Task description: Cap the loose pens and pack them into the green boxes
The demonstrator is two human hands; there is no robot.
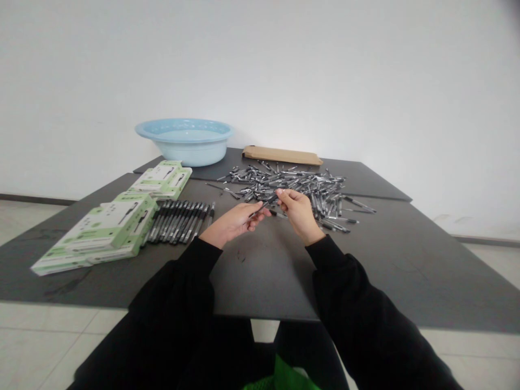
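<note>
Between my two hands, above the near edge of the pile, is a dark pen (266,204). My left hand (239,219) is closed around its lower part, fingers curled with the palm turned inward. At its upper end, the thumb and forefinger of my right hand (298,211) pinch the tip. Whether that end carries a cap is too small to tell. Just behind my hands spreads a loose pile of black and clear pens (292,181). Left of my left hand lies a neat row of pens (179,222), side by side.
Green and white pen boxes (101,227) are stacked at the left, touching the row, with more boxes (162,179) behind them. A light blue basin (189,149) stands at the back left. Beside it lies a brown cardboard piece (282,155). A white wall borders the dark table (406,271).
</note>
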